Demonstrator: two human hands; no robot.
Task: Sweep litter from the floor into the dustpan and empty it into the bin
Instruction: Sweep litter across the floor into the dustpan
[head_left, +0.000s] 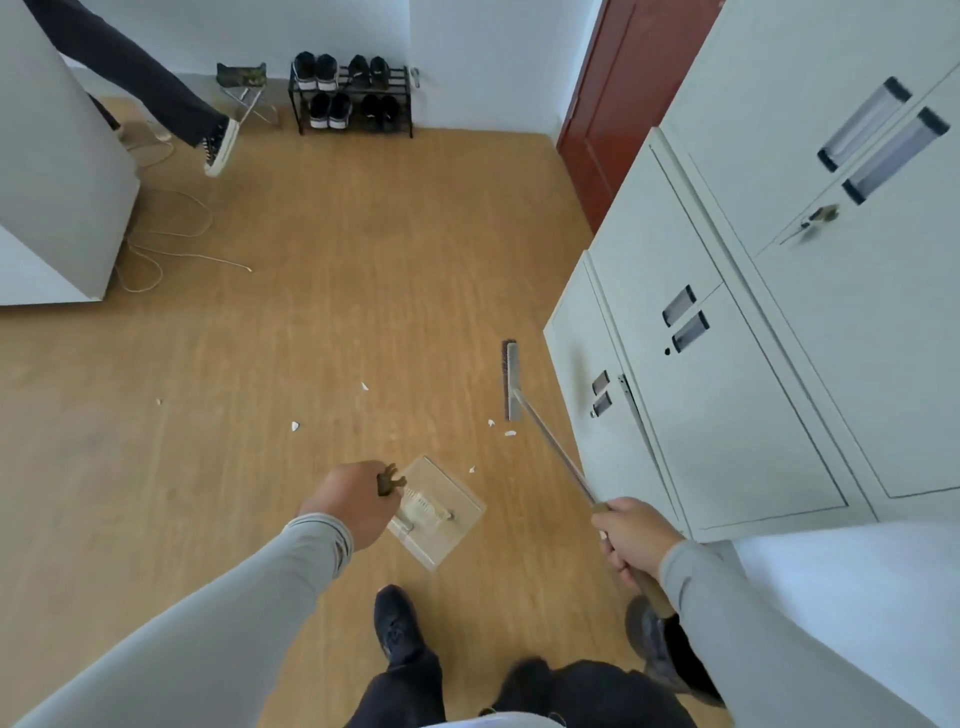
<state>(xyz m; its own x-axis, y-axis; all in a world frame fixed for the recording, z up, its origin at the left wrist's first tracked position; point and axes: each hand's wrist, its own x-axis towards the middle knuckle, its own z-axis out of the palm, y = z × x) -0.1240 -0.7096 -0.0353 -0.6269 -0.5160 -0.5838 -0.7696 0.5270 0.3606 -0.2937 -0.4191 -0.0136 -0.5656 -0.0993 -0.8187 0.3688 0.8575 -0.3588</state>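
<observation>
The left hand (349, 501) was closed in a grip on the top of the dustpan's handle, and the dustpan (439, 514) sat on the wooden floor (311, 322) just ahead of the person's dark shoe (397, 626). The right hand (635, 538) was closed in a grip round the broom's long handle; the broom (511, 382) had its head down on the floor beside the grey cabinets (727, 395). Small white scraps of litter (295, 426) lay scattered on the floor between dustpan and broom head and further left. A shoe rack (353, 98) stood against the far wall.
</observation>
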